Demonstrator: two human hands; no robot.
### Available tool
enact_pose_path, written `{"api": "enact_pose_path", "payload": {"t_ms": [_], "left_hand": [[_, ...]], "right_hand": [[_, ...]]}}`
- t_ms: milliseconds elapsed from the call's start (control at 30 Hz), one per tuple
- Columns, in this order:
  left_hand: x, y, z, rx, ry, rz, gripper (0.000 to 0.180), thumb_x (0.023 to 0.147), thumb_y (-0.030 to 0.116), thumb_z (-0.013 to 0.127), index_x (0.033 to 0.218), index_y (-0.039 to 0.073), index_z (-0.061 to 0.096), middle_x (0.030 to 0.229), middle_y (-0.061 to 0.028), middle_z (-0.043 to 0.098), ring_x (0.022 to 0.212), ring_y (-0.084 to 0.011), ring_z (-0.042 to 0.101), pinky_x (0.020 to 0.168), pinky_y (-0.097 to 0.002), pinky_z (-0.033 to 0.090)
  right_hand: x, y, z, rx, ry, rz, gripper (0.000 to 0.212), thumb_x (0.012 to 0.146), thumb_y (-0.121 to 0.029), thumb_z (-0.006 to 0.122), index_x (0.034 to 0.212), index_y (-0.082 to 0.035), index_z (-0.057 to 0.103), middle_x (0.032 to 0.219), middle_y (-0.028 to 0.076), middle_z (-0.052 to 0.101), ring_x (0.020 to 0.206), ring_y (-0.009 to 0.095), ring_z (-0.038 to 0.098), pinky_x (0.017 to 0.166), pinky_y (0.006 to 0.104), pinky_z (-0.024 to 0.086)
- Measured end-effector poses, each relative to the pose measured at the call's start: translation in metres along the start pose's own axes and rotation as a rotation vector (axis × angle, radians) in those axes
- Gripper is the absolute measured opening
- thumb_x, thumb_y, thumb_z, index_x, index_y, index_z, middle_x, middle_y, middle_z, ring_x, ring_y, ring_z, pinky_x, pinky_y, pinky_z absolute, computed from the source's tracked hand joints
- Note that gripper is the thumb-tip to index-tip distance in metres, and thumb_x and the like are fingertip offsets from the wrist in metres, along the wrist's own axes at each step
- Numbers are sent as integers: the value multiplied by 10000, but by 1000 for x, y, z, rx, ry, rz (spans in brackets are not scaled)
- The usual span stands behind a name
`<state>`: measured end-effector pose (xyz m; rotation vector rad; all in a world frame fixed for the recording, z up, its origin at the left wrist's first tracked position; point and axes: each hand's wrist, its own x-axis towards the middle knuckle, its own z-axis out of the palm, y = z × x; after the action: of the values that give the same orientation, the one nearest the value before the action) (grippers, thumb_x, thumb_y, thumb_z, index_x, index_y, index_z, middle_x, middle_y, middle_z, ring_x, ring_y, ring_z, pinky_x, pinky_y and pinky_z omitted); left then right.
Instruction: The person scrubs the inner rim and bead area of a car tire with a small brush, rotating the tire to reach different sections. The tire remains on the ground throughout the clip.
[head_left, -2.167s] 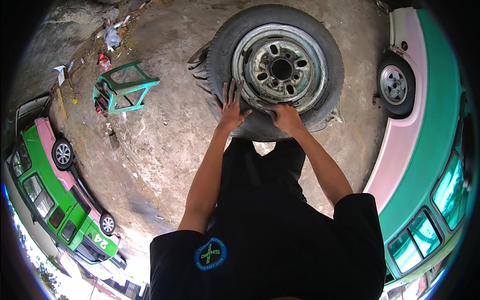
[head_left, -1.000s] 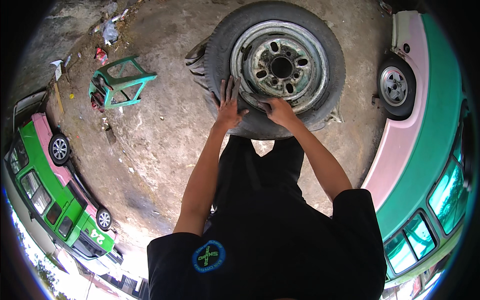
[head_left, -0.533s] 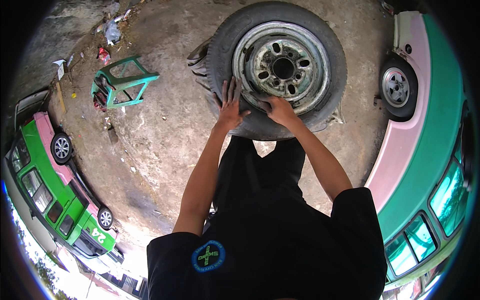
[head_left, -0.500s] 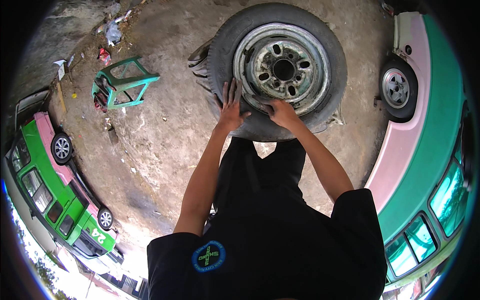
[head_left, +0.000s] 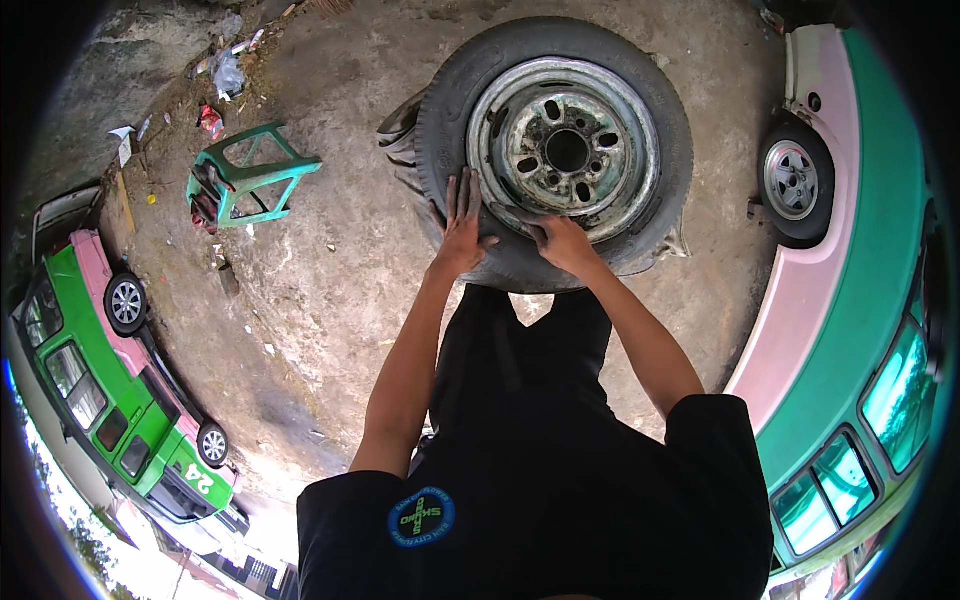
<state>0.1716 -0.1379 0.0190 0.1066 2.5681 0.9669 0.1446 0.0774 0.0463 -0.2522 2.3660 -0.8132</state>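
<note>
A worn black tyre (head_left: pixel 450 120) on a rusty steel rim (head_left: pixel 566 148) lies flat on the concrete just ahead of me, on top of another dark tyre piece (head_left: pixel 402 130). My left hand (head_left: pixel 462 225) is pressed flat on the near sidewall, fingers spread. My right hand (head_left: pixel 558 238) grips the near edge where the rubber meets the rim, fingers curled into the gap. Both forearms reach forward over my black trousers.
A green plastic stool (head_left: pixel 250 180) lies tipped over at the left, with litter (head_left: pixel 225 75) beyond it. A green and pink vehicle (head_left: pixel 110 370) stands at the far left. Another pink and teal vehicle (head_left: pixel 850 290) with its wheel (head_left: pixel 795 180) runs along the right.
Both hands stay on the near side of the tyre. The view has shifted only slightly; no clear movement of the tyre shows.
</note>
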Motion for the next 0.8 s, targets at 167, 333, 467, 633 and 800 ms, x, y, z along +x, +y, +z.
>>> {"api": "enact_pose_path", "payload": {"t_ms": [167,333,467,633,800], "left_hand": [[-2,6,-3,54,-15,-46,1307,734,197,869,1643,172,-70,1722,-100,-63,1580,-351,-61,1171,-744,71],[-1,9,-7,51,-24,-63,1309,737,204,873,1643,177,-73,1720,-106,-82,1580,-344,-73,1178,-735,66],[-2,9,-4,65,-44,-87,1301,746,208,871,1643,179,-72,1717,-113,-103,1579,-336,-91,1180,-732,49],[-4,9,-3,53,8,-77,1296,745,229,871,1644,163,-61,1709,-149,-117,1575,-358,-101,1175,-735,29],[-5,9,2,67,59,-98,1310,732,235,877,1640,121,-60,1696,-207,-121,1568,-391,-107,1170,-736,11]], "right_hand": [[17,-3,9,-28,116,-97,349,961,-191,596,1293,-255,687,1017,177,727,974,397,686,845,496,544],[10,-1,16,134,123,-86,381,931,-173,607,1298,-239,684,1006,191,719,945,409,685,846,503,546],[26,-9,22,70,207,-77,400,928,-166,594,1308,-260,678,1000,205,716,927,408,689,835,500,553],[21,-5,21,40,156,-75,422,914,-151,602,1314,-263,674,1007,212,715,931,413,690,842,503,555],[19,-6,26,76,182,-60,410,896,-149,612,1296,-207,680,1033,206,719,916,434,686,842,513,558]]}}
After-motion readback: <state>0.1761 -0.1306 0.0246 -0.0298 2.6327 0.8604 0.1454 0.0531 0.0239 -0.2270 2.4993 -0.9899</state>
